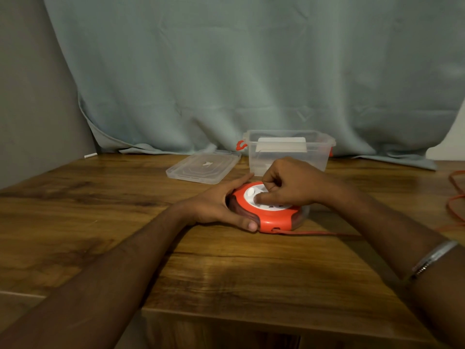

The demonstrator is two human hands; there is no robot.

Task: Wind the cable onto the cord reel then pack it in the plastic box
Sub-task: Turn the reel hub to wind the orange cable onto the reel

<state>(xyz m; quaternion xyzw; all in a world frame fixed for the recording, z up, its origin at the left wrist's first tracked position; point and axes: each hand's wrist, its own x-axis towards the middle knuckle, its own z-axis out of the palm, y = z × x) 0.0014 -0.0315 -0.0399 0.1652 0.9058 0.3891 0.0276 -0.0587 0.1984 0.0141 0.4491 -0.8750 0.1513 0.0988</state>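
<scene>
A round orange cord reel [274, 219] with a white top disc lies flat on the wooden table [100, 222]. My left hand [221, 205] cups its left side, thumb at the front rim and fingers along the far rim. My right hand [289, 185] rests on the white disc, fingers pinched on its winding knob. An orange cable [314, 233] leaves the reel's front slot and runs right across the table to loose loops [456, 197] at the right edge. Behind the reel stands the clear plastic box [289, 149], open, with orange latches.
The box's clear lid [203, 167] lies flat on the table to the left of the box. A pale green curtain [251, 71] hangs behind the table. The table's front edge runs close below my forearms.
</scene>
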